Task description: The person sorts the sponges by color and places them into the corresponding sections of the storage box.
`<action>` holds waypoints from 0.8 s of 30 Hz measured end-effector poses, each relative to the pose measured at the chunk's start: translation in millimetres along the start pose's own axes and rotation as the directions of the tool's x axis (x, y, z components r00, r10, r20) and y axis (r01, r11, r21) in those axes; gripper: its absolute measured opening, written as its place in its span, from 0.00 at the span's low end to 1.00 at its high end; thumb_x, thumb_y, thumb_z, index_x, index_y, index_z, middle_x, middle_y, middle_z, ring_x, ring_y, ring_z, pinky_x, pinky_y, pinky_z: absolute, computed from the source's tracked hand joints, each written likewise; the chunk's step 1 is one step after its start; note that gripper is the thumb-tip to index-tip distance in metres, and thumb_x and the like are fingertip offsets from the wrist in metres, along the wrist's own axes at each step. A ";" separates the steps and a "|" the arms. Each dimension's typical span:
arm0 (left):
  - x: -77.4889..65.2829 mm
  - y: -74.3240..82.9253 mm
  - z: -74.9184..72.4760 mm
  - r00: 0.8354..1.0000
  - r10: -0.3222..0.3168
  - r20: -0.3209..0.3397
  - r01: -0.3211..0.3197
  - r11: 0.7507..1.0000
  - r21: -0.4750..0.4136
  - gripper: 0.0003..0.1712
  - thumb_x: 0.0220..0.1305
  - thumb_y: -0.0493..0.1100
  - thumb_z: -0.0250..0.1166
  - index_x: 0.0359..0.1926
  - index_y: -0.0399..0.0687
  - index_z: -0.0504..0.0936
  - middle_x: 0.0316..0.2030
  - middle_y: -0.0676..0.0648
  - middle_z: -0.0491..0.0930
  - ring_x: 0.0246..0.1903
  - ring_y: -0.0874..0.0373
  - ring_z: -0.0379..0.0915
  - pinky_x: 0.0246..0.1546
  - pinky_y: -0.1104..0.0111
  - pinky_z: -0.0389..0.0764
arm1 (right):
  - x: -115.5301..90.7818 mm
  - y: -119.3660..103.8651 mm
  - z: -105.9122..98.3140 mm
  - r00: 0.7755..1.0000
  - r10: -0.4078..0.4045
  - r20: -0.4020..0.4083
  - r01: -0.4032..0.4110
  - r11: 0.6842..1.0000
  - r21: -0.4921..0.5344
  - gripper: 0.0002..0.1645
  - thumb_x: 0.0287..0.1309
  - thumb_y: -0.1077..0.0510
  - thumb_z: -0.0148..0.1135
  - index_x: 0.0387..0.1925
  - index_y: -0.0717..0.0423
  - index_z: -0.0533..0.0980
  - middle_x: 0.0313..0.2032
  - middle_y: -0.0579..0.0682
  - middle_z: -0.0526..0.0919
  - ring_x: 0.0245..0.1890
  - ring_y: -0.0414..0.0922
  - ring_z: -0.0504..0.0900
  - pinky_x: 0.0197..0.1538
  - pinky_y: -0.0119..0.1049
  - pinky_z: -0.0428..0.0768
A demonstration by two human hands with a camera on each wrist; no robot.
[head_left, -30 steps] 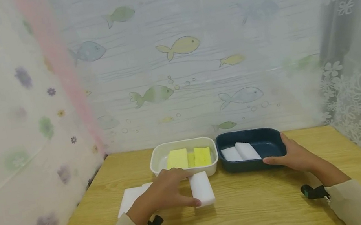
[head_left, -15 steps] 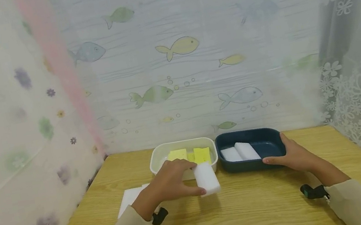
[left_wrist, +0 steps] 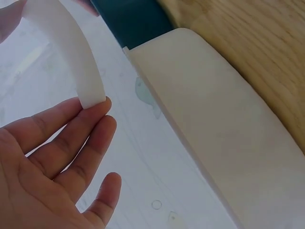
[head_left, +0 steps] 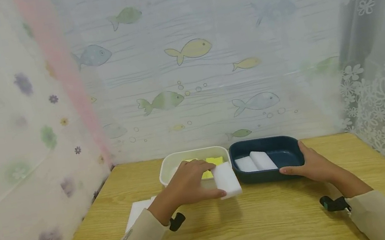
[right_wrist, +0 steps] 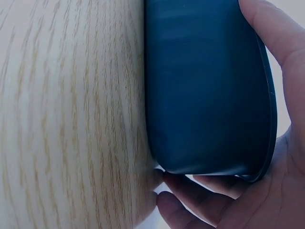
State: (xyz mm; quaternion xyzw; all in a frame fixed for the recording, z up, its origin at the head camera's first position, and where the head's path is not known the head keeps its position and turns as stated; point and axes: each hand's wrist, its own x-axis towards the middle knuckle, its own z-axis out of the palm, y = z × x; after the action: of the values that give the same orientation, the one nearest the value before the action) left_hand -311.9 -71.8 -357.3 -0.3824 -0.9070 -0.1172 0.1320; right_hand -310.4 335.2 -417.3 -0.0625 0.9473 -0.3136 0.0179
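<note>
White, the block (head_left: pixel 227 180) pinched at its ends by the left hand (head_left: pixel 190 183), above the worktop (head_left: pixel 270 221) near the cream tub (head_left: pixel 169 169), could buckle or slip if squeezed too hard, while the right hand (head_left: pixel 314 165) grips the navy tub (head_left: pixel 259 177).

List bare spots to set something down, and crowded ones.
Free: table between the sleeves, in front of the navy tray; inside that tray, between its white blocks and the right hand. Crowded: white tray, yellow blocks inside, left hand partly hiding it.
</note>
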 end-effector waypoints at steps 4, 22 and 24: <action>8.4 1.0 0.5 1.000 0.006 -0.021 -0.006 1.000 -0.019 0.38 0.43 0.80 0.61 0.47 0.61 0.80 0.45 0.62 0.79 0.46 0.65 0.71 0.46 0.61 0.66 | 0.4 0.0 0.3 1.000 0.000 -0.002 0.000 1.000 -0.006 0.73 0.51 0.27 0.59 0.71 0.59 0.23 0.71 0.71 0.34 0.68 0.73 0.44 0.57 0.72 0.57; 48.1 2.4 10.5 0.997 -0.076 -0.033 0.077 0.997 0.029 0.49 0.43 0.82 0.57 0.58 0.57 0.77 0.53 0.57 0.78 0.50 0.63 0.70 0.46 0.61 0.65 | 0.3 -1.2 0.9 1.000 -0.001 -0.016 0.001 1.000 -0.009 0.74 0.50 0.26 0.59 0.72 0.60 0.24 0.71 0.71 0.35 0.68 0.73 0.44 0.58 0.71 0.57; 53.4 2.9 11.9 0.995 -0.089 -0.033 0.090 0.995 0.032 0.49 0.43 0.82 0.58 0.59 0.56 0.77 0.53 0.56 0.78 0.50 0.62 0.70 0.45 0.61 0.65 | 0.5 -1.2 1.0 1.000 0.002 -0.015 -0.002 1.000 -0.014 0.74 0.50 0.26 0.59 0.72 0.60 0.24 0.71 0.71 0.35 0.68 0.73 0.45 0.58 0.71 0.57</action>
State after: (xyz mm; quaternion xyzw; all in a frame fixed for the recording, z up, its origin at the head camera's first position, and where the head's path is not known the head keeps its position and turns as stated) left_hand -347.5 -30.7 -350.6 -0.3371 -0.9229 -0.1139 0.1470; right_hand -310.7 333.7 -417.3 -0.0593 0.9497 -0.3073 0.0106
